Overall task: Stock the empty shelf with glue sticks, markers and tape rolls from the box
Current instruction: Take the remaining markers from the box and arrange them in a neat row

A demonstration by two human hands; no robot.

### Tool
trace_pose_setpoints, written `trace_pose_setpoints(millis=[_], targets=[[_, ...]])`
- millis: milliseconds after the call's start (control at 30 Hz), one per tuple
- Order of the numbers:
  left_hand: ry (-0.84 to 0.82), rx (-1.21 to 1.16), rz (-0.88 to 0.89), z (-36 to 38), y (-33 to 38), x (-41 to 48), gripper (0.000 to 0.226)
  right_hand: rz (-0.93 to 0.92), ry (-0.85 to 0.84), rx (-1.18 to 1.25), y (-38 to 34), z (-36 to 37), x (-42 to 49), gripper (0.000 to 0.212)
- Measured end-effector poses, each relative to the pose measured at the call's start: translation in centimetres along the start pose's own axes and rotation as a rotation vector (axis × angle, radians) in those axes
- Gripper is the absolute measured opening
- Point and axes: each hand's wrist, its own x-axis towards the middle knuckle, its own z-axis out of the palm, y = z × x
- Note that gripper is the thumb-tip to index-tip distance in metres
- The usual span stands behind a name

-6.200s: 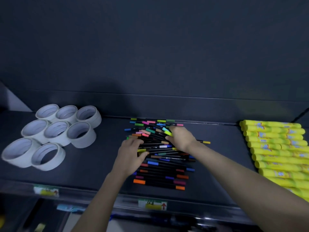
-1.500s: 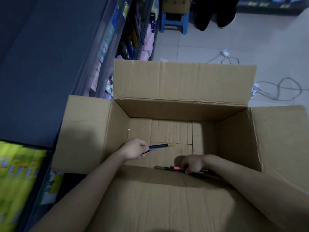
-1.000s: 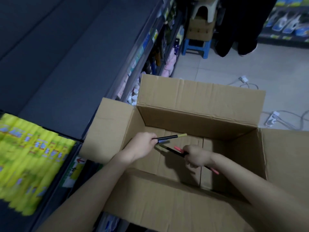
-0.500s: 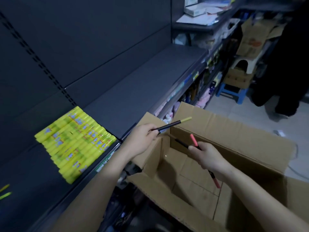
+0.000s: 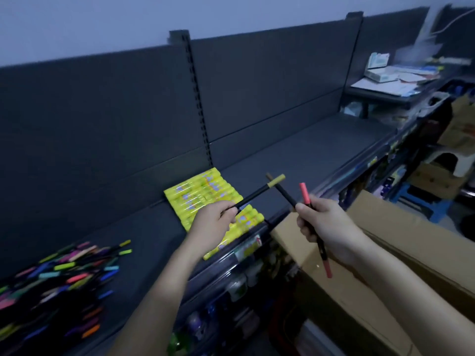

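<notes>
Head view: The left hand point(image 5: 212, 223) pinches the lower end of an olive-capped marker point(image 5: 254, 195) between thumb and fingers. The marker slants up and to the right from the hand, over the shelf point(image 5: 295, 155).

The right hand point(image 5: 325, 224) grips two markers in curled fingers. The red-capped marker point(image 5: 304, 194) passes through the fist, and one red end shows above and one below. The dark-tipped marker point(image 5: 282, 191) slants up and to the left from the hand. Its tip crosses the olive cap in the picture; whether they touch cannot be told.

The glue sticks point(image 5: 198, 194) lie in rows on the shelf, just behind the left hand. The marker pile point(image 5: 64, 273) lies on the shelf at far left. The box point(image 5: 401, 242) stands below the right hand, beside the shelf edge.
</notes>
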Motion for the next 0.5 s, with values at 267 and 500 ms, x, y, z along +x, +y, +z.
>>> trace_pose_setpoints(millis=[267,500], targets=[[0.174,0.027,-0.178,-9.6,-10.3,-7.9,0.023,0.020,-0.173,0.004,0.1,13.8,-0.3,0.016],[0.248,0.125,-0.363,-16.1,-18.7,-15.1,0.027,0.058,-0.279,-0.041,1.8,24.1,-1.4,0.018]])
